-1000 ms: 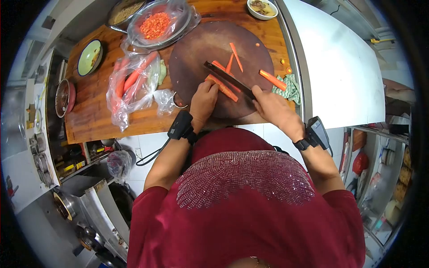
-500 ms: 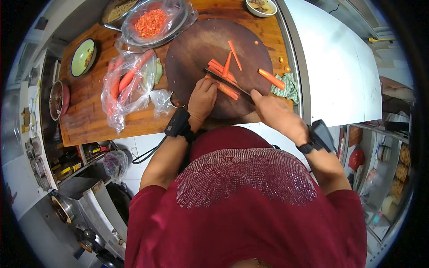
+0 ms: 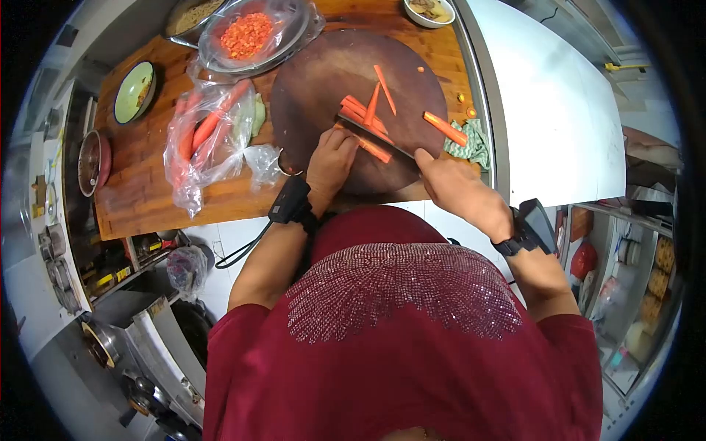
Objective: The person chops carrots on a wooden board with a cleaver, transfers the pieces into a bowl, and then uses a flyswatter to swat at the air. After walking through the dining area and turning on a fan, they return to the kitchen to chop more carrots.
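On a round dark wooden chopping board (image 3: 312, 77), my right hand (image 3: 460, 187) is closed around the handle of a kitchen knife (image 3: 382, 137). Its blade lies across a carrot piece (image 3: 376, 151), whose near side shows in front of the steel. My left hand (image 3: 331, 163) presses that piece down at its left end, fingers bent and close to the blade; the fingertips are partly hidden. Beyond the knife lie several cut carrot sticks (image 3: 372, 104). A longer carrot piece (image 3: 445, 128) rests at the board's right edge.
Left of the board is a clear plastic bag of whole carrots (image 3: 209, 132). Behind it, a plastic-lined metal basin (image 3: 294, 37) holds diced carrot (image 3: 246, 35). A green bowl (image 3: 134, 94) stands far left, a white bowl (image 3: 430, 13) at the back. A patterned cloth (image 3: 478, 143) lies right.
Both hands stay in nearly the same place. The knife has shifted slightly over the carrot piece, and less of that piece shows in front of the blade. The whole view has moved a little.
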A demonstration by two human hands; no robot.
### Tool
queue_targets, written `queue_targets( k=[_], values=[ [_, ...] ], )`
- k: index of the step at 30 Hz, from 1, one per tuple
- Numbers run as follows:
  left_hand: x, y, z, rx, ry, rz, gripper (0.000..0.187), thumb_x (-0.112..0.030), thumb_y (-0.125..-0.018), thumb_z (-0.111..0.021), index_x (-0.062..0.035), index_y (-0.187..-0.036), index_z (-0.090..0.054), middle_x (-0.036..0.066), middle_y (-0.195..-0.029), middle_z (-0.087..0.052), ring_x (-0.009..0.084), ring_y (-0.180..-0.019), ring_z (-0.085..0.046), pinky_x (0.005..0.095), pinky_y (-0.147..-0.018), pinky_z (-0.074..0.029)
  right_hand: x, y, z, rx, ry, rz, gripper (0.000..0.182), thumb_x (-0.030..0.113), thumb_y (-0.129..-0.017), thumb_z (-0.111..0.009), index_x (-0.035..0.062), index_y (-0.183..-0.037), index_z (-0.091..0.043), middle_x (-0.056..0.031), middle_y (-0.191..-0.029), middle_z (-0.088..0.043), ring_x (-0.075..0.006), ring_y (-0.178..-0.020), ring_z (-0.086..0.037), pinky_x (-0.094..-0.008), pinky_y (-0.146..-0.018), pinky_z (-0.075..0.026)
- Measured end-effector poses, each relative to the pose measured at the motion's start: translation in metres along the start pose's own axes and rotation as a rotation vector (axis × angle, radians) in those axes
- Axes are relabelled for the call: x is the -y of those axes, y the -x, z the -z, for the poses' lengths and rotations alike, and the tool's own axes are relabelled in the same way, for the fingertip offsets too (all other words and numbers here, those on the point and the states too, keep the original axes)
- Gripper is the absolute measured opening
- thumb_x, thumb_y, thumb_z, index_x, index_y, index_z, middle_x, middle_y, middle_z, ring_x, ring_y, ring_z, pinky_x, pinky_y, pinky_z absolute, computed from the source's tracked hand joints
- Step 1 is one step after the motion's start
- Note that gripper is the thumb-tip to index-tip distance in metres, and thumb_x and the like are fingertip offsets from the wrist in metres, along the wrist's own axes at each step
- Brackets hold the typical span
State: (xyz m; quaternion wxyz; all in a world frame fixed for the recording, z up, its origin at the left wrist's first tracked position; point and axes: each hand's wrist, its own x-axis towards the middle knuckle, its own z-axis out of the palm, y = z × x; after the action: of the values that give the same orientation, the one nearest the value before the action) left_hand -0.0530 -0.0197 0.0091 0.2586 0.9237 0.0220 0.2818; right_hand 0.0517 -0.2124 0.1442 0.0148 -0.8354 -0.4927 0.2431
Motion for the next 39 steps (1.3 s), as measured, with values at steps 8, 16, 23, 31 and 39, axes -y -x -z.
queue_targets(
  k=[8,16,23,31,39],
  values=[
    [-0.001,0.0,-0.001,0.003,-0.008,0.0,0.013,-0.004,-0.073,-0.058,-0.0037,-0.086,-0.058,0.008,-0.091,-0.055,0.0278,-0.09,-0.051,0.0344,-0.081,-0.045,-0.005,-0.013,-0.023,-0.14,-0.05,0.017,0.013,0.009,-0.082,-0.049,0.0037,-0.092,-0.042,-0.0194,-0.067,-0.058,-0.0405,-0.066,-0.058,-0.0493,-0.057,-0.045],
    [0.0,0.002,-0.003,-0.018,-0.002,0.011,0.012,-0.004,-0.074,-0.058,-0.0033,-0.087,-0.058,0.008,-0.088,-0.054,0.0284,-0.089,-0.052,0.0355,-0.079,-0.045,0.002,-0.003,0.014,0.056,-0.02,-0.021,0.018,0.0,-0.079,-0.044,0.0024,-0.097,-0.044,-0.0235,-0.078,-0.061,-0.0399,-0.078,-0.06,-0.0488,-0.067,-0.047],
    [-0.003,-0.001,0.0,-0.039,0.018,0.003,0.011,-0.003,-0.075,-0.06,-0.0027,-0.085,-0.058,0.011,-0.085,-0.054,0.0296,-0.087,-0.053,0.0375,-0.077,-0.045,0.002,-0.016,-0.022,-0.037,-0.064,-0.077,0.016,0.002,-0.079,-0.047,0.0037,-0.094,-0.042,-0.0229,-0.073,-0.06,-0.0408,-0.073,-0.059,-0.0497,-0.062,-0.047],
    [-0.017,-0.032,0.029,-0.272,-0.028,-0.027,0.011,-0.004,-0.074,-0.061,-0.0049,-0.084,-0.057,0.01,-0.086,-0.056,0.0293,-0.081,-0.053,0.0384,-0.075,-0.044,-0.011,0.003,-0.005,-0.197,-0.095,0.011,0.014,0.003,-0.078,-0.048,0.0045,-0.092,-0.044,-0.0193,-0.073,-0.06,-0.0374,-0.074,-0.06,-0.047,-0.062,-0.047],
    [-0.064,-0.137,-0.013,0.405,-0.058,-0.18,0.015,-0.009,-0.077,-0.056,-0.0076,-0.092,-0.059,0.01,-0.09,-0.057,0.0284,-0.085,-0.056,0.0404,-0.073,-0.044,-0.005,0.008,-0.028,-0.068,-0.118,0.13,0.018,0.007,-0.081,-0.047,0.0038,-0.099,-0.045,-0.0181,-0.08,-0.061,-0.0359,-0.075,-0.061,-0.0442,-0.063,-0.048]
  ],
)
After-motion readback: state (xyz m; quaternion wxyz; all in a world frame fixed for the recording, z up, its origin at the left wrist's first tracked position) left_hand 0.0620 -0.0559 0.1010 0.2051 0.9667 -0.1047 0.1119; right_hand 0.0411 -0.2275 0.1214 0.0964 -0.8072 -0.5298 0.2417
